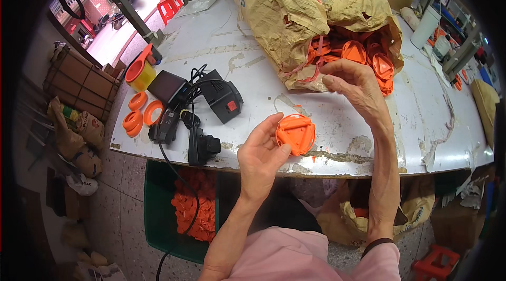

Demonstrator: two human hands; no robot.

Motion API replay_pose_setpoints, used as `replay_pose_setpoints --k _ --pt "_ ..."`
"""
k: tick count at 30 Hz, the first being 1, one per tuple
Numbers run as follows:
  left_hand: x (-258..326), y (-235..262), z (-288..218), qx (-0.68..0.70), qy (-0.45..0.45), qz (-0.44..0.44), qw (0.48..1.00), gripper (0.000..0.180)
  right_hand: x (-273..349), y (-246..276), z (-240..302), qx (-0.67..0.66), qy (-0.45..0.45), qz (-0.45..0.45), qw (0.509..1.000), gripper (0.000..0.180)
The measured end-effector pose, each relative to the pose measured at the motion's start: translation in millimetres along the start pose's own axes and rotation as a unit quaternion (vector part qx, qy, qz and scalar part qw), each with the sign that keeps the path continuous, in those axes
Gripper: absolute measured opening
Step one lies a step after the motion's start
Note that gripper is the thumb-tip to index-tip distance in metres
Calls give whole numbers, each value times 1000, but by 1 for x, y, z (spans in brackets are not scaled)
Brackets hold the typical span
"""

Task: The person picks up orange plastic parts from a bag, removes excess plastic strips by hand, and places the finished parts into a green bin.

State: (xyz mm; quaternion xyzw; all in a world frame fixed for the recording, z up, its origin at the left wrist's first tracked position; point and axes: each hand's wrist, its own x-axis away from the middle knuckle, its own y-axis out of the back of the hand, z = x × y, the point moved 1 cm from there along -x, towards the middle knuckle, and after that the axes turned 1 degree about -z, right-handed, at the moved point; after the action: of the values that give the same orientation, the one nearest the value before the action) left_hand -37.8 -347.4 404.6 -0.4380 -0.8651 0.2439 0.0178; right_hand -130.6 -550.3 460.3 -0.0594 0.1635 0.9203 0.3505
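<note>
My left hand (262, 153) grips an orange round plastic disc (296, 134) between thumb and fingers, just above the table's near edge. Raised triangular ridges show on its upper face. My right hand (354, 87) hovers just in front of the torn mouth of a large yellow-brown sack (295, 12). Its fingers are half bent, apart from the thumb, and nothing shows between them. Many more orange discs (354, 52) spill from the sack's mouth, partly hidden by the paper and my right hand. A reddish strip (313, 74) hangs at the opening near my fingertips.
On the worn white table (211, 44) at left lie a black battery pack (220, 95), a charger with cables (201, 146), orange rings (153, 113) and a yellow-orange cup (140, 73). Below are a green bin (158, 212) of orange pieces and another sack (416, 210).
</note>
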Motion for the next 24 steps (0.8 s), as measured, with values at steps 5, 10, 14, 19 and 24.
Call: replay_pose_setpoints --k 5,10,14,19,24 --pt "0 4 -1 3 5 3 1000 55 7 -13 13 -56 -66 168 982 27" --pt "-1 2 0 10 10 -3 1000 55 8 -14 6 -37 -54 280 958 39" --pt "-2 3 -2 9 21 5 1000 55 8 -16 5 -37 -72 321 943 43" --pt "-2 3 -1 7 9 5 1000 53 8 -17 0 -60 -75 321 942 43" --pt "-3 4 4 9 -6 0 1000 50 10 -19 3 -69 -86 324 940 43"
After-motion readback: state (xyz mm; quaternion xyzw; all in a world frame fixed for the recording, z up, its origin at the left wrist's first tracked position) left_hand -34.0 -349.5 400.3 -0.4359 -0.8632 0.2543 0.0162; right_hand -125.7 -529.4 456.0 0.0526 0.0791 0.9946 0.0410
